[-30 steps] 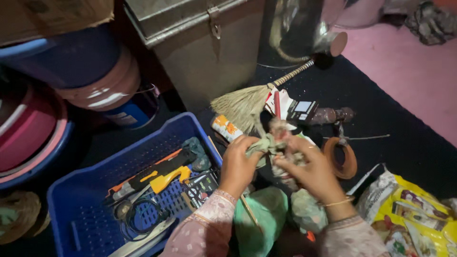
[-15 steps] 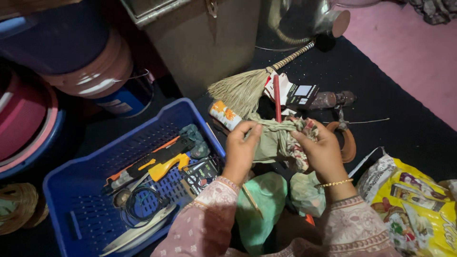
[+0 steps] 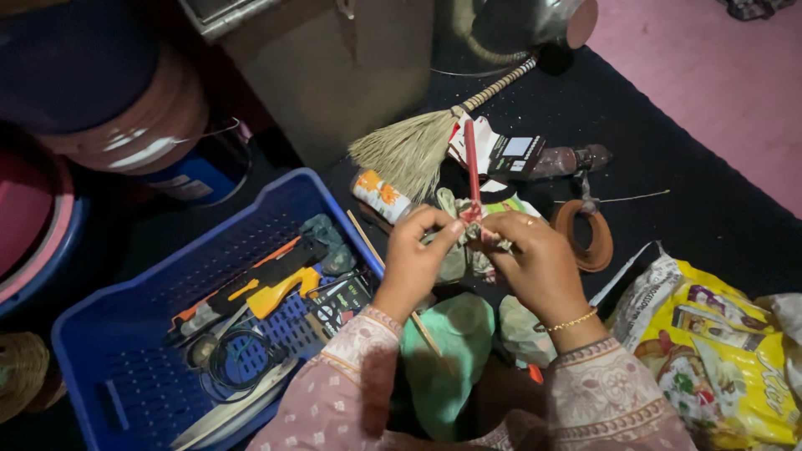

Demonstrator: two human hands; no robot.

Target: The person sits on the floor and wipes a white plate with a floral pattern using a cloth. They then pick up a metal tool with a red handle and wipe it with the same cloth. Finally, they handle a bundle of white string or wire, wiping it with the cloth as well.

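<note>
My left hand (image 3: 415, 255) and my right hand (image 3: 535, 259) meet over a crumpled greenish cloth bundle (image 3: 459, 250), both pinching it between the fingertips. A red stick (image 3: 471, 167) stands up from the bundle between my hands. My right wrist carries a thin gold bracelet. A thin wooden stick (image 3: 393, 280) runs under my left wrist. Both sleeves are pink with a pattern. A green bag (image 3: 447, 359) lies below my hands.
A blue plastic crate (image 3: 125, 376) at the left holds tools, a cable and a yellow-orange handled tool (image 3: 267, 292). A straw broom (image 3: 418, 146), a small tube (image 3: 380, 196), a brown ring (image 3: 585, 238), a yellow printed bag (image 3: 718, 351), a metal box (image 3: 334, 58) and stacked tubs (image 3: 109, 100) surround me.
The hands have drawn closer together on the bundle, and the red stick now stands upright between them. The view has shifted slightly downward.
</note>
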